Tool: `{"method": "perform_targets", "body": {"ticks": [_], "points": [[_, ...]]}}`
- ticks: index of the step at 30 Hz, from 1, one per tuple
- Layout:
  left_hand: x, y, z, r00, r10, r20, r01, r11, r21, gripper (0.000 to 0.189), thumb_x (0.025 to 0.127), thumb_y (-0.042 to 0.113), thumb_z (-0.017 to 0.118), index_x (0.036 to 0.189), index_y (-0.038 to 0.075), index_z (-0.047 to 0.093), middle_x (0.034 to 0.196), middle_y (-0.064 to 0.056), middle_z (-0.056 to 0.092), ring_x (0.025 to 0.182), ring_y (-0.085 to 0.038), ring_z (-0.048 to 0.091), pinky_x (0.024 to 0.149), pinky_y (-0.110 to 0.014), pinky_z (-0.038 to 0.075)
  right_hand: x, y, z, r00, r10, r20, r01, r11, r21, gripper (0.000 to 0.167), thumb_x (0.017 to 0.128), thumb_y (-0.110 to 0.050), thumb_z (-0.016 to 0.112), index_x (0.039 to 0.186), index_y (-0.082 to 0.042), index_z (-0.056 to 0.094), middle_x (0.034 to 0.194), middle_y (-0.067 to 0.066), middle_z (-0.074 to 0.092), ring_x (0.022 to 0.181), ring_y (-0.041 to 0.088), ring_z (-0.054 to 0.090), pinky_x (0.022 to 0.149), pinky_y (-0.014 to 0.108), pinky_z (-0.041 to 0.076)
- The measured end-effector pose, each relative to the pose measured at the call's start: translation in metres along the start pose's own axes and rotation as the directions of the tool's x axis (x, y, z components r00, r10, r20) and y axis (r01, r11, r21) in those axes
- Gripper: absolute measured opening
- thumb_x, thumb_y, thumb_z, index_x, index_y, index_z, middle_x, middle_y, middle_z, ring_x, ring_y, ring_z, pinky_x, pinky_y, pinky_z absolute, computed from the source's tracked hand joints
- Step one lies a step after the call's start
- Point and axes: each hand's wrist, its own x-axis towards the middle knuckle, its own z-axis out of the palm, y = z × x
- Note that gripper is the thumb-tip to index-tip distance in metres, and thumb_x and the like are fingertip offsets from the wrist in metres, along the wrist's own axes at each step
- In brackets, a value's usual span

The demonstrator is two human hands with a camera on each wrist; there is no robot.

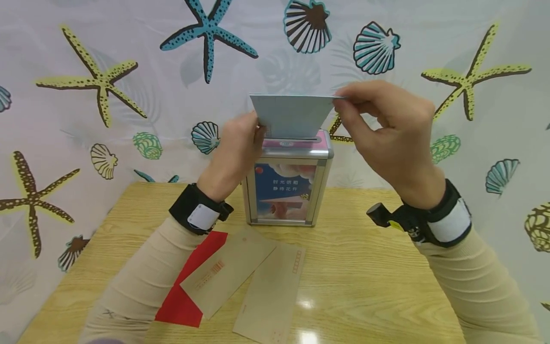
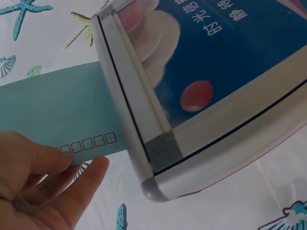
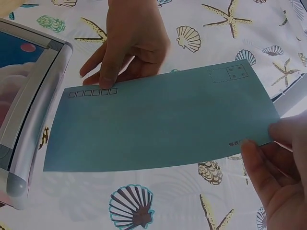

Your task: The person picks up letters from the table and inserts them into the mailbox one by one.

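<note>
Both hands hold a pale blue envelope just above the slotted top of a letter box with a silver frame. My left hand pinches the envelope's side near a row of printed postcode squares, as the left wrist view shows. At the upper right corner, the thumb and fingers of my right hand pinch it. In the right wrist view, the envelope shows its full length, its lower short edge beside the box top. Whether that edge has entered the slot, I cannot tell.
Two tan envelopes lie overlapping on the wooden table in front of the box. A red envelope lies partly under one of them, beside my left forearm. Behind the table hangs a white cloth printed with starfish and shells.
</note>
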Motion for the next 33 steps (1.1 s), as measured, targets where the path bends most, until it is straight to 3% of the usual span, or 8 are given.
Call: {"method": "perform_targets", "body": {"ticks": [7,13,24,33], "points": [[-0.002,-0.005,0.004,1.000,-0.027,0.005,0.027,0.999,-0.047,0.035,0.103,-0.006,0.052,0.135,0.004,0.062,0.133,-0.015,0.070,0.125,-0.029,0.066,0.105,-0.041,0.054,-0.005,0.002,0.006,1.000,-0.013,0.028,0.015,0.999,-0.040,0.006,0.088,0.005,0.074,0.094,0.005,0.075,0.085,0.016,0.076,0.075,0.016,0.072,0.082,0.012,0.054],[-0.002,-0.012,0.004,1.000,0.007,-0.008,-0.007,0.999,-0.032,0.036,0.101,-0.012,0.049,0.131,0.003,0.062,0.130,-0.017,0.069,0.127,-0.030,0.065,0.107,-0.041,0.053,-0.006,0.001,0.006,0.998,-0.022,0.057,0.026,0.998,-0.061,0.007,0.088,0.006,0.074,0.094,0.005,0.075,0.085,0.015,0.077,0.071,0.023,0.073,0.081,0.010,0.051],[-0.004,-0.013,0.005,1.000,-0.013,-0.004,0.013,0.999,-0.051,0.030,0.100,-0.010,0.052,0.127,0.000,0.061,0.129,-0.018,0.070,0.122,-0.031,0.067,0.102,-0.043,0.056,-0.006,0.005,0.004,0.997,-0.011,0.081,0.022,0.990,-0.136,0.008,0.093,0.002,0.072,0.099,0.005,0.076,0.090,0.016,0.078,0.077,0.028,0.074,0.088,0.010,0.050],[-0.002,-0.006,0.000,0.997,0.019,-0.071,-0.023,0.998,-0.058,0.017,0.104,-0.003,0.051,0.117,-0.003,0.062,0.117,-0.020,0.072,0.113,-0.033,0.071,0.095,-0.043,0.060,-0.008,0.013,0.005,0.997,0.022,0.080,-0.008,0.984,-0.176,0.008,0.095,0.001,0.071,0.098,0.005,0.076,0.092,0.015,0.079,0.078,0.029,0.077,0.086,0.007,0.050]]}}
